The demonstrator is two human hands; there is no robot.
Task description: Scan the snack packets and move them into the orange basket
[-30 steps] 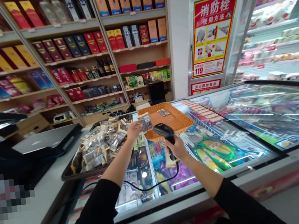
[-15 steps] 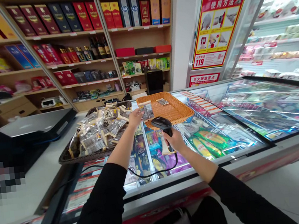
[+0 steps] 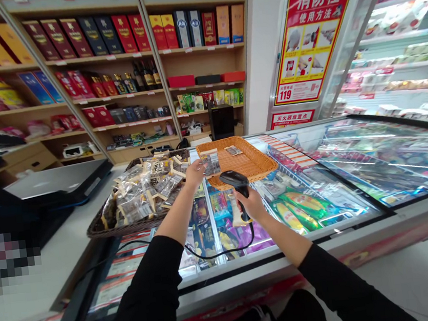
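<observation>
My left hand (image 3: 196, 174) pinches the left edge of a small clear snack packet (image 3: 211, 164), held up at the near left side of an orange woven basket (image 3: 258, 163). A black corded barcode scanner (image 3: 235, 180) is gripped in my right hand (image 3: 250, 203), its head just right of and below the packet. Another small packet (image 3: 233, 150) lies inside the orange basket. To the left, a dark brown woven basket (image 3: 102, 229) is heaped with similar packets (image 3: 136, 205).
Both baskets rest on a glass-topped chest freezer (image 3: 318, 190) full of bagged goods. The scanner's cable (image 3: 224, 253) loops across the glass. At the left is a counter with a flat-topped device (image 3: 57, 178). Shelves of boxes (image 3: 126, 34) stand behind.
The view has tilted up slightly, so the scene sits a little lower. Both hands keep their hold, and the packet and scanner stay almost in place relative to the basket.
</observation>
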